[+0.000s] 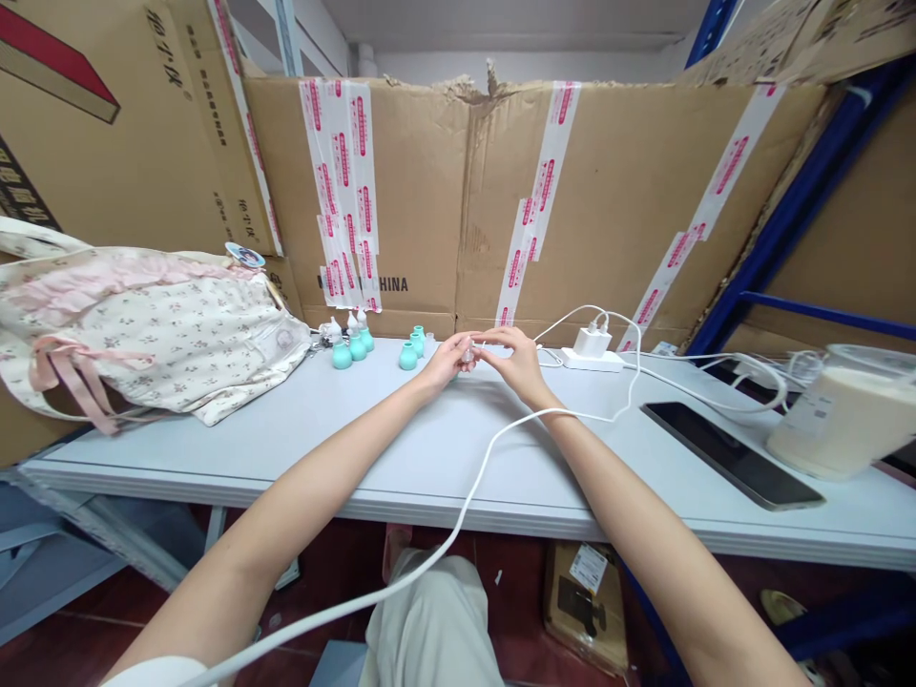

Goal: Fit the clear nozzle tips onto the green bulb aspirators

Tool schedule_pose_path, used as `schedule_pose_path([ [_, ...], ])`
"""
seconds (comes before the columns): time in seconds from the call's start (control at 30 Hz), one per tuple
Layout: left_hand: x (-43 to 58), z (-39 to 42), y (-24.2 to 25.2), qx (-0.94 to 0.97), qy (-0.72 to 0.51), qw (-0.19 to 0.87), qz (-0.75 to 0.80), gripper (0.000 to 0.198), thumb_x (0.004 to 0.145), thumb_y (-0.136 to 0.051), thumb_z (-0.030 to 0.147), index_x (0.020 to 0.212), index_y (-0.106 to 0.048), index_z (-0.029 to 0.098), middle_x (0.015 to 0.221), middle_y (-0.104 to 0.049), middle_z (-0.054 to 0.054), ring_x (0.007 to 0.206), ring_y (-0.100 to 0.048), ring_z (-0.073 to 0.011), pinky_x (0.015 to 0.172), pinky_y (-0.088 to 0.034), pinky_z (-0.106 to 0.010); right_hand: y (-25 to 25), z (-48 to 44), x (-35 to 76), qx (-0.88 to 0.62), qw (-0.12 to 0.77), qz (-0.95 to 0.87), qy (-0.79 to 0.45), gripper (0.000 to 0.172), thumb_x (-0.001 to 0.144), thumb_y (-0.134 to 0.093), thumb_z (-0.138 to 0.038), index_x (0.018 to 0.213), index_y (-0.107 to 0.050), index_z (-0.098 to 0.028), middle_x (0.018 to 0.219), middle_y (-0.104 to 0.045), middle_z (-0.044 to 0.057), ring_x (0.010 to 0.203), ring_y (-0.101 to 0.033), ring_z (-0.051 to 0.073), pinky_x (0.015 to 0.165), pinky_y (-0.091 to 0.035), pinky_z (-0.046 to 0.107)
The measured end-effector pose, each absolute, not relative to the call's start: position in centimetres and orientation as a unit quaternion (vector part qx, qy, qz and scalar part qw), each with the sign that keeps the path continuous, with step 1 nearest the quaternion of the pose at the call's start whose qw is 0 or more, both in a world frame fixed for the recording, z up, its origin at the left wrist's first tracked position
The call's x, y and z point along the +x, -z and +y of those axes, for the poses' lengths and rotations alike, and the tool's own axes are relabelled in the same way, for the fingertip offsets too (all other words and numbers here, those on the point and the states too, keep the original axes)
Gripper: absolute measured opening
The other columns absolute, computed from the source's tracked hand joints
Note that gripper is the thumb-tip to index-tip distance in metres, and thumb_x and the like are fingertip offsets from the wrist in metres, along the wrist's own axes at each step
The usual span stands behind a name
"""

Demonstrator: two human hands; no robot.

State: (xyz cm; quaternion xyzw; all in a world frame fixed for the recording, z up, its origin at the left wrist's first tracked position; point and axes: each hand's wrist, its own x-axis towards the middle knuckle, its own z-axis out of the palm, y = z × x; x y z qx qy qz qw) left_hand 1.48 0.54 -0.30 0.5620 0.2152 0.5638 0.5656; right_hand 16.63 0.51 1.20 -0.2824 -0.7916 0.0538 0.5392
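My left hand [445,364] is closed around a small clear piece [468,354] above the far half of the table. From the other side, my right hand [521,363] reaches over with its thumb and forefinger curved close to that piece. Whether the right fingertips grip it is too small to tell. A speck of teal shows just under the left fingers. Left of my hands stand small teal bulb-shaped bottles [407,356] without tops. Farther left, several teal bottles [359,345] carry white nozzle tops.
A floral cloth bag [178,334] lies at left. At right are a white charger on a power strip [593,359], a black phone [730,453] and a cream-filled jug [844,410]. A white cable [487,458] hangs across my view; cardboard [429,210] walls the back.
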Motion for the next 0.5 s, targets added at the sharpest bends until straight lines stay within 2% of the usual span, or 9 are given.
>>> schedule_pose_path([
  [0.13, 1.15, 0.68, 0.03, 0.556, -0.573, 0.559, 0.223, 0.026, 0.081, -0.06, 0.033, 0.091, -0.053, 0.011, 0.062, -0.05, -0.001, 0.051, -0.042, -0.0068, 0.049, -0.03, -0.02, -1.13, 0.75, 16.79, -0.293, 0.555, -0.77, -0.114, 0.018, 0.08, -0.063, -0.036, 0.086, -0.072, -0.022, 0.086, -0.068, 0.003, 0.08, -0.058, 0.018, 0.071, -0.043, 0.031],
  [0.23, 0.97, 0.83, -0.02, 0.572, -0.577, 0.542, 0.214, 0.03, 0.078, -0.064, 0.038, 0.083, -0.05, 0.011, 0.059, -0.047, 0.001, 0.048, -0.036, -0.0048, 0.047, -0.026, -0.018, -0.9, 0.86, 16.75, -0.297, 0.55, -0.772, -0.118, 0.018, 0.081, -0.062, -0.036, 0.081, -0.072, -0.022, 0.084, -0.068, 0.003, 0.074, -0.057, 0.017, 0.069, -0.041, 0.03],
  [0.37, 0.91, 1.07, -0.02, 0.594, -0.575, 0.519, 0.216, 0.038, 0.072, -0.068, 0.043, 0.082, -0.05, 0.012, 0.057, -0.044, 0.002, 0.048, -0.034, -0.0047, 0.046, -0.021, -0.017, -0.68, 0.68, 16.46, -0.304, 0.534, -0.78, -0.121, 0.021, 0.082, -0.06, -0.04, 0.08, -0.071, -0.022, 0.084, -0.068, 0.003, 0.072, -0.056, 0.017, 0.067, -0.04, 0.03],
  [0.5, 0.9, 1.09, 0.07, 0.603, -0.567, 0.512, 0.231, 0.034, 0.077, -0.064, 0.041, 0.085, -0.05, 0.011, 0.058, -0.045, 0.002, 0.048, -0.034, -0.0048, 0.046, -0.021, -0.018, -0.65, 0.53, 16.32, -0.3, 0.534, -0.78, -0.127, 0.022, 0.082, -0.059, -0.04, 0.078, -0.07, -0.021, 0.081, -0.067, 0.003, 0.071, -0.056, 0.016, 0.065, -0.039, 0.03],
])
